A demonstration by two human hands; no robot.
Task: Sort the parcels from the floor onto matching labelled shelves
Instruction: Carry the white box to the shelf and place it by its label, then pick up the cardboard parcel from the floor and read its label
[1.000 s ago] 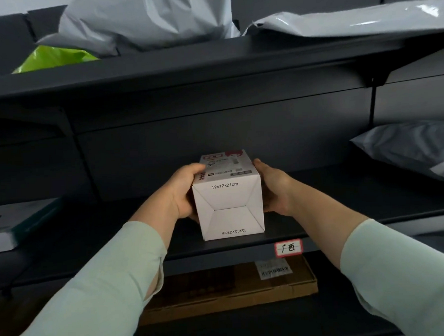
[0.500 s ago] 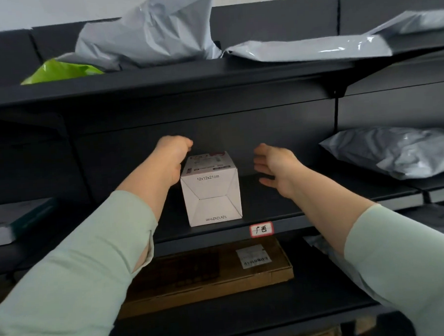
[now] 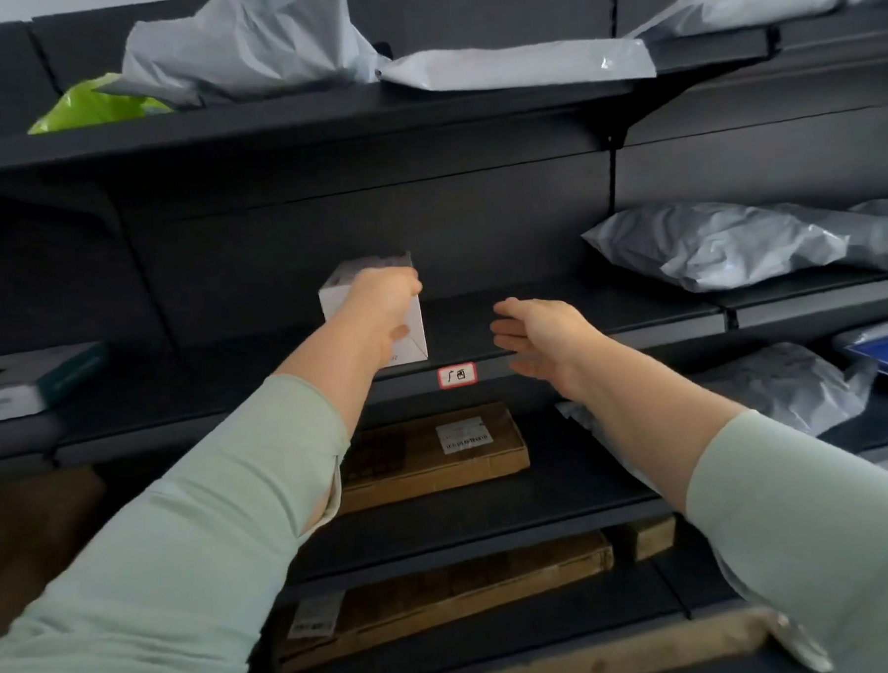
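A small white cardboard box stands upright on the middle dark shelf, just above a red-framed white label on the shelf's front edge. My left hand hangs in front of the box and hides most of its front face; its fingers are loosely spread and I see no grip on the box. My right hand is open, palm turned left, a hand's width to the right of the box and apart from it.
Grey poly bags and a green bag lie on the top shelf. Another grey bag lies at the right of the middle shelf, a teal-and-white box at its left. Flat brown cartons fill the shelves below.
Both hands have let go of the white box, which now stands on the shelf. The left hand has come across its front, the right has drawn back, and my view has pulled back.
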